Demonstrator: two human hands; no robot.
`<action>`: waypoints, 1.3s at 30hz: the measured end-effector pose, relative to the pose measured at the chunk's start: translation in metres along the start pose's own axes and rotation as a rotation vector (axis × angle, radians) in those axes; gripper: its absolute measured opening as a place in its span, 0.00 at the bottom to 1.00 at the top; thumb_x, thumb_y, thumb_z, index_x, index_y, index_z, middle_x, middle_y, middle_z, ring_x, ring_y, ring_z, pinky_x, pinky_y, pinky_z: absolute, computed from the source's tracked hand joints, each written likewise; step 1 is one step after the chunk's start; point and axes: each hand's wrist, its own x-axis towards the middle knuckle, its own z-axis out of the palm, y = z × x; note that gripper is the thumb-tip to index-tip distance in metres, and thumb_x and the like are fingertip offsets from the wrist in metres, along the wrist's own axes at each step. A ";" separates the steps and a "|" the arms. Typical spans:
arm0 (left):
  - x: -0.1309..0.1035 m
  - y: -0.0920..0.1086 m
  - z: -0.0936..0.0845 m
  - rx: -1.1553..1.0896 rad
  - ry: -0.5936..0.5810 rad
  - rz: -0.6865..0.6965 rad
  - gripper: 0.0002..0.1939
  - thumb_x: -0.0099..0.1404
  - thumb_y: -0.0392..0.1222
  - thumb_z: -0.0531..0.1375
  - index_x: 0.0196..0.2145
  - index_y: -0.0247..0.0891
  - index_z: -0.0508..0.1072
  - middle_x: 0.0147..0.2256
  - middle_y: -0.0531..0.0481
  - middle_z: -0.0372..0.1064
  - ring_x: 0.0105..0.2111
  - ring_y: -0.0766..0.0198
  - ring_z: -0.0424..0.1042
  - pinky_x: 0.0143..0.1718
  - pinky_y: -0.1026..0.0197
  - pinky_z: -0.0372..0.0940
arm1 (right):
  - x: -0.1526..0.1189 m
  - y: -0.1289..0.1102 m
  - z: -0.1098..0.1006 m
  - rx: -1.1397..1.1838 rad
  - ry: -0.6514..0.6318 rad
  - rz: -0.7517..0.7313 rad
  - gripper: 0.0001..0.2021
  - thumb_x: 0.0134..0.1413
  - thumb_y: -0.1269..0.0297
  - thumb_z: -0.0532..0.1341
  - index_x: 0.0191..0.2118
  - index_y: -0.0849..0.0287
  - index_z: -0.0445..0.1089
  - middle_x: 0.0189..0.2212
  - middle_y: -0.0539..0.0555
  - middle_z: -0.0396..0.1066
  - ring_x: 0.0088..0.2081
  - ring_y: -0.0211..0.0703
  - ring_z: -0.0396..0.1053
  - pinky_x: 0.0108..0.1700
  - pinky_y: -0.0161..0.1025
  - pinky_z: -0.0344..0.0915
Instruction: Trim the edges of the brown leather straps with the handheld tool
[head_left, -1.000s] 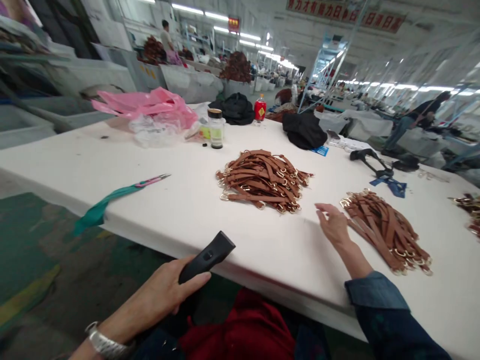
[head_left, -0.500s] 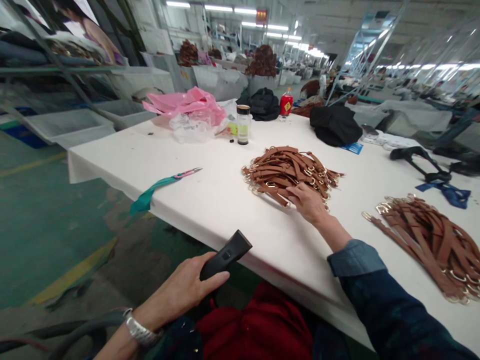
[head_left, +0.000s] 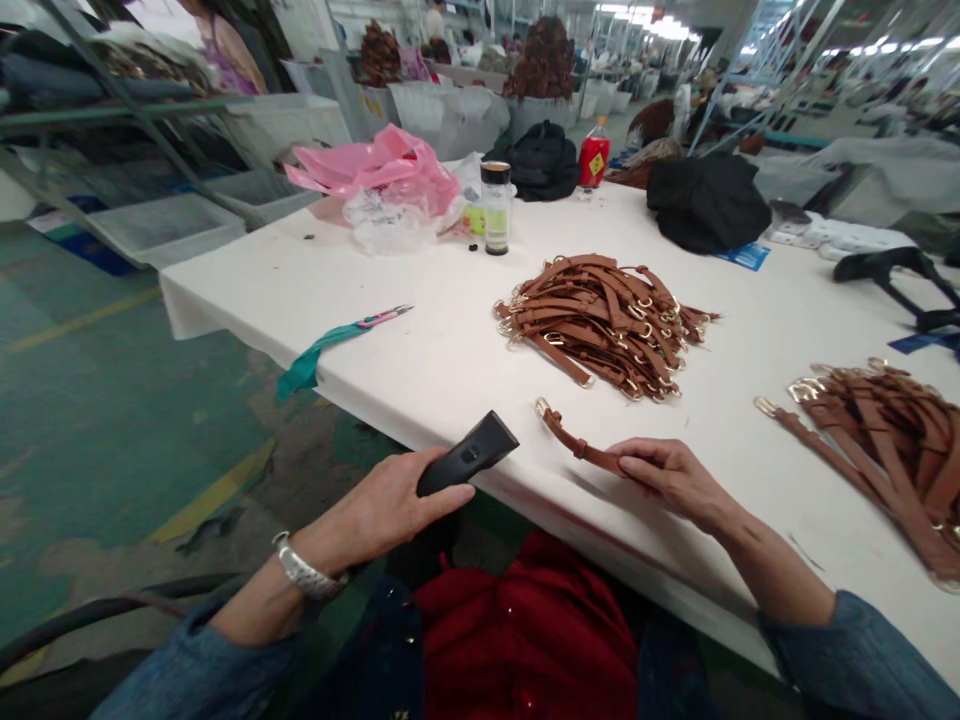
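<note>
My left hand (head_left: 390, 500) is wrapped round a black hair clipper (head_left: 469, 455), its flat head pointing up and to the right near the table's front edge. Between the fingers of my right hand (head_left: 671, 478) is one end of a brown leather strap (head_left: 581, 447). The strap's other end, with a gold buckle, reaches out to the left above the white table. Just beyond it is a heap of brown straps (head_left: 600, 325) with gold-coloured metal rings and buckles. A second pile of brown straps (head_left: 885, 430) lies to the right of my right hand.
Thread snips (head_left: 386, 316) with a green cloth strip (head_left: 304, 368) lie at the table's left edge. Behind are a pink plastic bag (head_left: 382, 175), a glass jar (head_left: 496, 210), a red bottle (head_left: 593, 158) and a black cap (head_left: 705, 205). Crates stand left, by a co-worker.
My right hand has drawn one strap off the heap and brought it toward me, near the table edge. The clipper stays in my left hand. The view has tilted down.
</note>
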 end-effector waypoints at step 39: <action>0.079 0.116 -0.002 0.483 -0.376 -0.092 0.30 0.56 0.66 0.50 0.31 0.34 0.71 0.20 0.49 0.67 0.17 0.65 0.63 0.20 0.63 0.54 | 0.028 0.017 0.041 -0.566 0.368 -0.352 0.04 0.45 0.68 0.57 0.30 0.59 0.67 0.30 0.54 0.64 0.35 0.43 0.61 0.36 0.37 0.58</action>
